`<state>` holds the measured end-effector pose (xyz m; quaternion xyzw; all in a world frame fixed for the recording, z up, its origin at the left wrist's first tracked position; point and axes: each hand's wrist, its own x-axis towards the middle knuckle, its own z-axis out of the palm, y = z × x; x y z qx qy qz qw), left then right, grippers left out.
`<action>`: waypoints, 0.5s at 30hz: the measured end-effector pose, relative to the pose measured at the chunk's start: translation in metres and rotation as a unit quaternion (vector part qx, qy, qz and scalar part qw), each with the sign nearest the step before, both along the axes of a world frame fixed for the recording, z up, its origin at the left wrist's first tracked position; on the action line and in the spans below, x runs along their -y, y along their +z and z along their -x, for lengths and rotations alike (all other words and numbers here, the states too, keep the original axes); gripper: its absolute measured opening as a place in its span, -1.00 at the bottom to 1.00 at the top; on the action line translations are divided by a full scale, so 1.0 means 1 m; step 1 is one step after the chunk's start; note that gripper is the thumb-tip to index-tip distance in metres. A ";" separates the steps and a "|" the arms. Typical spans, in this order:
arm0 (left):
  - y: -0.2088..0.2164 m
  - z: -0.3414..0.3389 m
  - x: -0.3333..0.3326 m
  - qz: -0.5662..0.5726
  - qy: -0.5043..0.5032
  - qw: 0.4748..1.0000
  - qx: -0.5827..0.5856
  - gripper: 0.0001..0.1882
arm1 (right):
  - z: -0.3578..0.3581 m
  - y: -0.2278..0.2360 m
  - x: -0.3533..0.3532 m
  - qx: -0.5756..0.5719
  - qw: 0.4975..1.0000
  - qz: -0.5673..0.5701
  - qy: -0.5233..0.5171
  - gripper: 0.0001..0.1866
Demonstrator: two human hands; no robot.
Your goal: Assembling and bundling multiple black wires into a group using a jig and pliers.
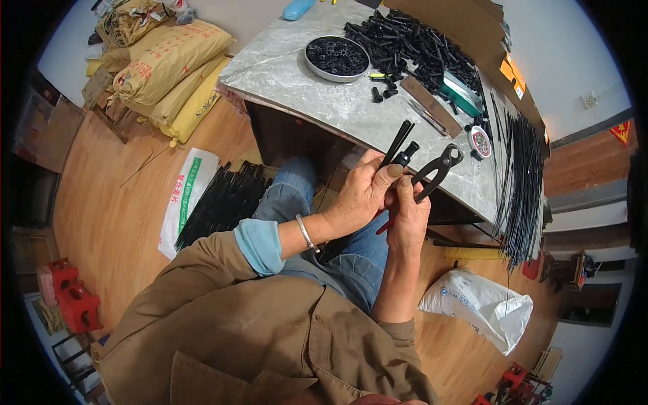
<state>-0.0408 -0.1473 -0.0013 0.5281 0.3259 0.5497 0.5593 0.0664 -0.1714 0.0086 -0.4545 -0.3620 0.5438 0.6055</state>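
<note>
My left hand (364, 192), a silver bangle at its wrist, is closed round slim black tubes (397, 143) that stick up past the fingers. A short black fitting (407, 153) with a flared end shows beside its thumb. In my right hand (408, 219) is a pair of pincers (439, 172) with dark jaws and a red handle showing below. The fingers of both hands meet in front of the table edge, and the thumbs are side by side. What lies between the fingertips is hidden.
On the grey marbled table (290, 71) are a heap of black tubular parts (412, 44), a bowl of black rings (337, 59), a green box (462, 93) and a bundle of thin black rods (520, 182). Long black tubes (219, 202) lie on the floor left; a white sack (476, 304) lies right.
</note>
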 end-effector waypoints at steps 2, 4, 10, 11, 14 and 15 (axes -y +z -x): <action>0.004 0.000 0.000 0.018 -0.011 1.000 0.003 -0.52 | -0.001 -0.001 0.000 0.007 1.000 0.001 -0.007 -0.76; 0.003 -0.002 -0.001 0.036 -0.027 0.999 0.023 -0.52 | -0.003 -0.001 -0.002 0.003 1.000 -0.004 -0.013 -0.75; -0.010 0.004 -0.013 0.110 -0.089 0.989 0.038 -0.44 | -0.032 -0.010 -0.019 0.047 0.998 0.019 -0.032 -0.75; -0.008 0.005 -0.013 0.129 -0.090 0.987 0.038 -0.40 | -0.044 -0.003 -0.022 0.160 0.985 0.025 -0.054 -0.73; -0.006 0.004 -0.019 0.149 -0.124 0.980 0.033 -0.33 | -0.116 -0.013 -0.056 0.355 0.918 0.032 -0.171 -0.73; -0.006 0.004 -0.021 0.156 -0.153 0.976 0.023 -0.30 | -0.141 -0.008 -0.067 0.425 0.881 0.010 -0.206 -0.73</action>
